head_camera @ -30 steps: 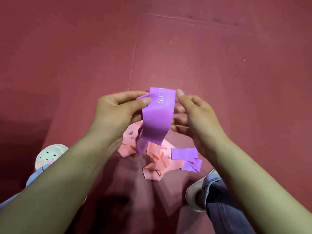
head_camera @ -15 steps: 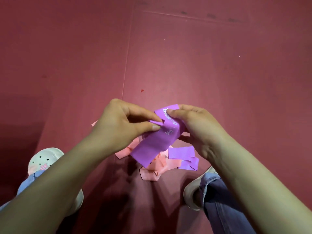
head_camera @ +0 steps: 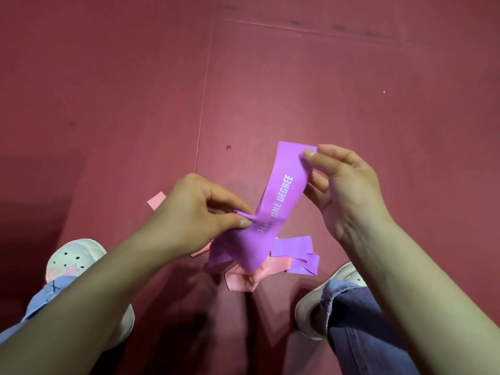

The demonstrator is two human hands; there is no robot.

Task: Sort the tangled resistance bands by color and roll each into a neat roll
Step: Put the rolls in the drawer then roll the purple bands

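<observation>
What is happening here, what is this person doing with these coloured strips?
A person over a dark red floor mat holds up a flat purple resistance band with white lettering. The left hand pinches its lower part and the right hand pinches its top end, so it is spread out, not yet rolled. On the mat below lie a tangled heap of pink bands and a second purple band; no finished roll is visible.

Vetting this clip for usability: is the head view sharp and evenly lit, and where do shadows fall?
Head view: the purple band is sharp, its ONE DEGREE lettering readable; lighting is soft, without glare; dark shadows pool on the red floor low in the frame and along the left edge; wide-angle stretch shows at the bottom corners.
</observation>
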